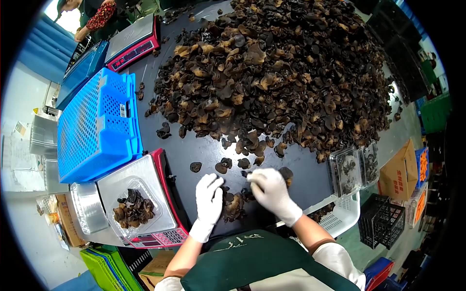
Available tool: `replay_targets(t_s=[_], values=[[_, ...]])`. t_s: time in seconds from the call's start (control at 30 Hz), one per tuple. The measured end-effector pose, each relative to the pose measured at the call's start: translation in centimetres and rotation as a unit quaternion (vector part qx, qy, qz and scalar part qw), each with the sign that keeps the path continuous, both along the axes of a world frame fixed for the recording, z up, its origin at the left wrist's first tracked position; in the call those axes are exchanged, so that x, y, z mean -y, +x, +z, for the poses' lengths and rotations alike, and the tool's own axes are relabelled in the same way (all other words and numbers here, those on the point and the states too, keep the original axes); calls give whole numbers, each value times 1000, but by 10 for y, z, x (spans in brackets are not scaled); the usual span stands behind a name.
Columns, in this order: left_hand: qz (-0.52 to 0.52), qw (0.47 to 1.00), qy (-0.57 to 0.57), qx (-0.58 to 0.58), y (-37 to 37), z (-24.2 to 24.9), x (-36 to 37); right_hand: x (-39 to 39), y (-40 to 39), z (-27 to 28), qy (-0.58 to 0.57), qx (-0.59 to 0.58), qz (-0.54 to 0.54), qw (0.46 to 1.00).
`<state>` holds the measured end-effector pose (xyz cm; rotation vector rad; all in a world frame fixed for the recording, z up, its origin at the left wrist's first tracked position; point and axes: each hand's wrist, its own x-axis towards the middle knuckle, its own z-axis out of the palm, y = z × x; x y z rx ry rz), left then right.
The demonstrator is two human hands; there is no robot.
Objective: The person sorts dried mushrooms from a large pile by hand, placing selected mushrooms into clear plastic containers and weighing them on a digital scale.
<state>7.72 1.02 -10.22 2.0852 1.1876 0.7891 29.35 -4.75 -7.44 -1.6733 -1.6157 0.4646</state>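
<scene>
My left hand [209, 202], in a white glove, rests at the table's near edge with its fingers stretched out, beside a small heap of wood ear mushrooms [234, 207]. On the heap's other side, my gloved right hand [275, 193] has its fingers curled together, a small dark piece of wood ear [245, 173] at the fingertips. A few loose wood ears [223, 165] lie just ahead of both hands. Left of me, a clear plastic tray [154, 194] of wood ears sits on a red-edged digital scale [163, 167]. Beyond stands the large wood ear pile [272, 82].
A blue crate [97, 131] and stacked clear trays [88, 208] stand at left. Two lidded clear boxes [345, 169] sit on the right edge, above a white basket [347, 213]. A second scale [131, 43] is at the far left, near another person's patterned sleeve [101, 15].
</scene>
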Motion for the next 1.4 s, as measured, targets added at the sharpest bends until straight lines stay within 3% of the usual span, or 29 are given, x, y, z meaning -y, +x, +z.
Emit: replay_targets(t_s=[0.03,0.1,0.17,0.23,0.3,0.4,0.5,0.53,0.57,0.63,0.7,0.77,0.83,0.9,1.03,1.1,1.17,1.23,1.3,1.33,1.4], values=[[23,1000,14,6,3,0,-9,-10,6,-5,47,82,-47,994],[79,993,67,-61,3,-4,-30,-26,9,-11,-2,158,-101,982],[140,984,69,-88,3,-9,-44,-40,1,-13,-130,161,-78,975],[159,975,78,-133,2,-24,-53,-43,-13,-23,-117,212,-47,969],[53,983,96,-149,-5,-40,-55,-44,-17,-37,-99,200,-9,975],[-2,991,78,-111,4,-25,-32,-38,-12,-55,-18,161,1,987],[-42,995,43,-77,0,-14,-22,-25,9,-43,10,-23,7,1000],[-17,998,-21,-49,-1,-8,-19,-19,20,-27,-81,-110,4,991],[8,996,-85,-21,-3,-5,-18,-12,30,-7,-98,-173,2,980],[27,997,-75,-10,-9,-5,-22,8,60,24,-179,-193,97,960],[42,995,-87,10,-13,-6,-28,26,88,51,-420,-171,208,866],[51,993,-99,30,-13,-9,-35,18,83,97,-577,-116,143,796],[63,990,-106,61,-8,-14,-42,32,78,72,-414,-64,167,892],[63,988,-122,73,1,-13,-48,21,56,51,-292,-60,119,947],[-7,996,-92,10,3,-20,-57,-17,-7,-6,-16,-43,32,998],[10,994,-109,12,0,-21,-55,-35,-26,-33,42,24,34,998],[7,993,-113,15,-7,-21,-51,-42,-26,-44,15,-25,50,998],[21,985,-165,44,-15,-20,-44,-43,-8,-32,-102,-252,64,960],[17,989,-145,14,-20,-14,-36,-33,26,-1,-139,-233,82,959],[12,992,-126,-16,-22,-10,-32,-22,40,11,-179,-291,87,936],[6,994,-100,-35,-21,-2,-22,-1,75,24,-322,-306,203,873]])
